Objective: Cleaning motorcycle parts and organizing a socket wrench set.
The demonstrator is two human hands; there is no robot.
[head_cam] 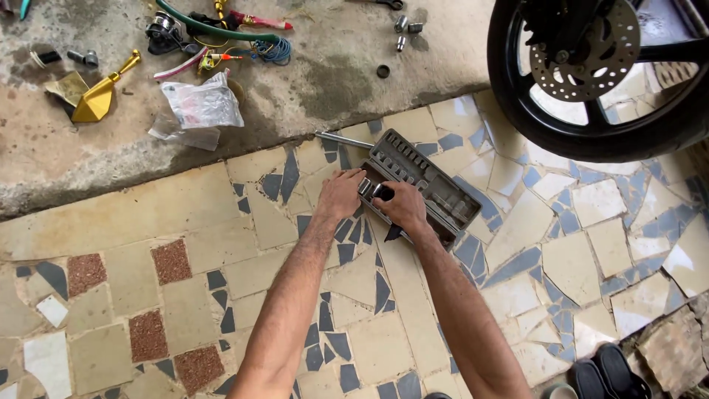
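Two bare forearms reach up from the bottom of the view, and we follow them to our hands meeting over the near end of a grey socket set case [425,185] that lies open and slantwise on the broken-tile mosaic floor [185,295]. Our left hand [339,195] rests with its fingers curled at the case's near corner, touching the edge. Our right hand [403,206] is closed over the near end of the case, fingers bent around a small shiny socket [366,186] that sits between the two hands (how tightly it is pinched we cannot tell). Rows of slots fill the case beyond our fingers. A chrome extension bar [343,139] lies just beside the case's far corner, at the seam where the tiles meet the bare concrete [74,162].

Farther out on that concrete sits a crumpled clear plastic bag [201,105], then a yellow angular part [96,100], a tangle of wires and a green hose [214,31], and a few loose sockets [405,29]. At upper right stands a black motorcycle wheel [591,133] with its drilled brake disc [585,55]. Dark sandals [605,373] show at the lower right edge.
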